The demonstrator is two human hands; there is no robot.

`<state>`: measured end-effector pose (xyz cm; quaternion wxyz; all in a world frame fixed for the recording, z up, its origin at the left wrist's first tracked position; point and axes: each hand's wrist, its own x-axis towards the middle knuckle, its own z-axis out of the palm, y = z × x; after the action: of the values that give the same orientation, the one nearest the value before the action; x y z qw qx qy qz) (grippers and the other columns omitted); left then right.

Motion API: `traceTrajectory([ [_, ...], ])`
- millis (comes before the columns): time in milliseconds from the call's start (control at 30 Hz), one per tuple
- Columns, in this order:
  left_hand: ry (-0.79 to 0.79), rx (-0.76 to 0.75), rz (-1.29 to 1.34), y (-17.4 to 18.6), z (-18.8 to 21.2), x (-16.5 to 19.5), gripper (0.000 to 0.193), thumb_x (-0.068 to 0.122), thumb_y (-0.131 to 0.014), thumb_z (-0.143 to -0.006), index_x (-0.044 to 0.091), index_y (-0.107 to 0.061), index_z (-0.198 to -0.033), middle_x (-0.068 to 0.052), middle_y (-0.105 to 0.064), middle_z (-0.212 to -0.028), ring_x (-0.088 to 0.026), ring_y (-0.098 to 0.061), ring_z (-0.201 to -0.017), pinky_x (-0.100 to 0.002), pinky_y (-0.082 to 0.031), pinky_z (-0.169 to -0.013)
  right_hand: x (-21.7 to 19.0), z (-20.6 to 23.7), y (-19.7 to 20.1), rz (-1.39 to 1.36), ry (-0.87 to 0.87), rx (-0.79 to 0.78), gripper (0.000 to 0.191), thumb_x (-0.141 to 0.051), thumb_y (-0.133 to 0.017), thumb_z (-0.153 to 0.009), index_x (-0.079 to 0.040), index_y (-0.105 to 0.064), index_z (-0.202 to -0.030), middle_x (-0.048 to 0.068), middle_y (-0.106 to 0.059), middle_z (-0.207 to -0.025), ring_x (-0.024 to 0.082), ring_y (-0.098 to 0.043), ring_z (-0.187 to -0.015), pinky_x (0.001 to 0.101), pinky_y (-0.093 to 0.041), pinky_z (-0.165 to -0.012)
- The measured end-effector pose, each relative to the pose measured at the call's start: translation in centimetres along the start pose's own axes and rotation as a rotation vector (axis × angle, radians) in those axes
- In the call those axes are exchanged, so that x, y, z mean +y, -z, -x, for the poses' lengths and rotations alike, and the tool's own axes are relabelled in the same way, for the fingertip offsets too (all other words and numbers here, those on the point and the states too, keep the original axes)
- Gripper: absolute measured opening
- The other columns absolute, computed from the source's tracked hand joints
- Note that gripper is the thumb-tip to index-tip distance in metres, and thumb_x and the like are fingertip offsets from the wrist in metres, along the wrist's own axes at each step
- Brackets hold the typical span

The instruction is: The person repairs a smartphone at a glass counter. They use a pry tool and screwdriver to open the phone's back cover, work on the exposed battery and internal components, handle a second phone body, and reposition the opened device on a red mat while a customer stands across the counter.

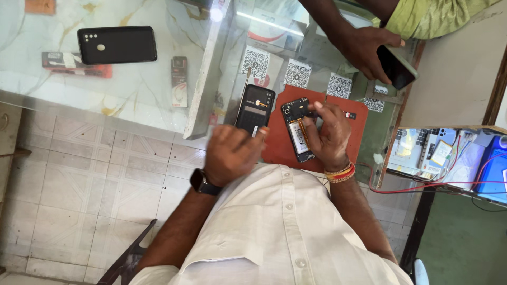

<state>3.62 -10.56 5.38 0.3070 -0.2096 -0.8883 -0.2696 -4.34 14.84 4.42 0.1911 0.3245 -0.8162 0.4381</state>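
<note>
**Opened phone under the right hand on a red mat**

The person's right hand [328, 134] rests on an opened phone [297, 129] that lies on a red work mat [343, 148] at the counter's edge. Its fingers are curled together over the upper part of the phone, the fingertips pressing near the top of the exposed inside; whether they pinch a small part cannot be told. The phone's white battery and a yellow strip show beside the hand. A stack of coloured bangles [340, 173] circles that wrist.

The left hand [232, 153] hovers just left of the mat, blurred, its fingers bent loosely inward and closed on nothing visible. It sits right below a black back cover [254, 108] lying flat beside the opened phone, close to it though contact cannot be told. A dark watch [202, 182] is on that wrist.

Farther left, on the marble-patterned counter [132, 89], lie a black phone [117, 45] face down, a red and black packet [76, 63] and a small narrow pack [179, 79]. Across the counter, another person's hand [367, 50] holds a dark phone [396, 66]. At the right, a shelf [449, 153] holds parts with red wires [422, 184] trailing from it
</note>
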Motion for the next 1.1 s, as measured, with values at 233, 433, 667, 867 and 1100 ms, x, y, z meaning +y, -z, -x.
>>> traceTrajectory([
  [233, -0.07, -0.179, 0.181, -0.1, -1.7, 1.2, 0.062, 0.031, -0.081, -0.096, 0.009, -0.055, -0.148, -0.001, -0.048, -0.081, -0.018, -0.052, -0.07, -0.035, -0.044, -0.063, 0.3, 0.6, 0.2, 0.018, -0.095, 0.034, 0.054, 0.015, -0.064, -0.096, -0.003, -0.051, -0.146, 0.016, -0.071, -0.111, 0.02, -0.065, -0.09, 0.0302, -0.055, -0.072],
  [433, -0.046, -0.293, 0.165, 0.7, -3.7, 1.7, 0.05, 0.026, -0.076, -0.092, 0.02, -0.063, -0.14, -0.012, -0.063, -0.121, -0.019, -0.06, -0.072, -0.034, -0.049, -0.065, -0.5, -0.4, 0.3, 0.052, -0.028, 0.057, 0.052, 0.012, -0.067, -0.098, -0.006, -0.053, -0.144, 0.017, -0.067, -0.111, 0.024, -0.07, -0.099, 0.033, -0.059, -0.081],
  [667, -0.256, 0.017, 0.028, 0.6, -4.4, 2.3, 0.026, 0.022, -0.073, -0.092, 0.017, -0.073, -0.117, 0.0, -0.061, -0.132, -0.03, -0.072, -0.105, -0.048, -0.057, -0.09, 0.0, -0.2, -0.1, 0.127, -0.001, 0.033, 0.052, 0.01, -0.074, -0.094, -0.004, -0.055, -0.14, 0.018, -0.068, -0.106, 0.025, -0.068, -0.094, 0.0333, -0.056, -0.078],
  [867, -0.198, 0.016, 0.223, 1.4, -3.5, 1.7, 0.049, 0.008, -0.089, -0.081, 0.01, -0.046, -0.057, -0.005, -0.049, -0.058, -0.021, -0.048, -0.051, -0.037, -0.034, -0.048, 0.0, 0.1, -0.1, -0.015, -0.033, 0.028, 0.054, 0.016, -0.062, -0.095, -0.002, -0.05, -0.145, 0.018, -0.07, -0.114, 0.026, -0.071, -0.103, 0.0337, -0.059, -0.085],
  [1100, -0.165, 0.003, 0.256, 1.4, -2.5, 1.8, 0.048, 0.005, -0.086, -0.08, 0.01, -0.044, -0.059, -0.004, -0.043, -0.059, -0.021, -0.046, -0.051, -0.037, -0.033, -0.049, -0.4, 0.1, 0.0, -0.04, -0.048, 0.027, 0.054, 0.016, -0.061, -0.099, -0.002, -0.049, -0.149, 0.016, -0.07, -0.116, 0.025, -0.072, -0.107, 0.0338, -0.059, -0.09],
])
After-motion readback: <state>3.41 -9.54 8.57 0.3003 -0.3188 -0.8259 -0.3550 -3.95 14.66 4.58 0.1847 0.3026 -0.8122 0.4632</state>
